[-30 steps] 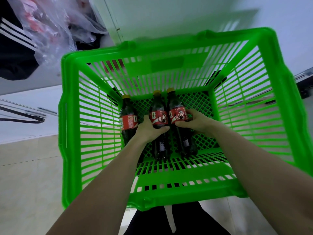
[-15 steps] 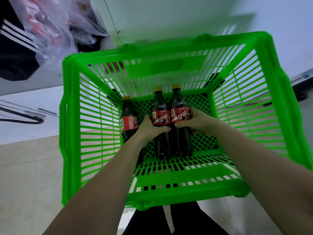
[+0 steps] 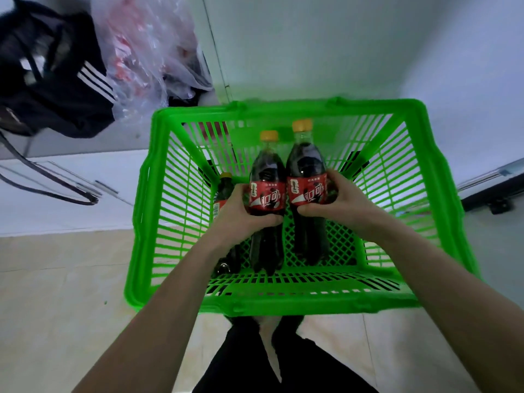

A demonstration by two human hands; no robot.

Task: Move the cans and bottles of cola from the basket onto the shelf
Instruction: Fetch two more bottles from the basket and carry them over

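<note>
Our left grip (image 3: 241, 214) clasps one glossy dark cola bottle (image 3: 266, 199), our right grip (image 3: 337, 202) another (image 3: 307, 191), over the slatted green plastic basket (image 3: 147, 222).

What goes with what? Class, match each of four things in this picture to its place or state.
Things:
1. left hand
2. right hand
3. third bottle
4. green basket

Places or states:
A. lying in the basket, untouched by the fingers
B. grips the bottle whose cap is farther right
C. stands on the floor, holding the bottles
D. grips the bottle whose cap is nearer the middle

Pairs: 1-D, 2-B, 3-A, 4-C
</note>
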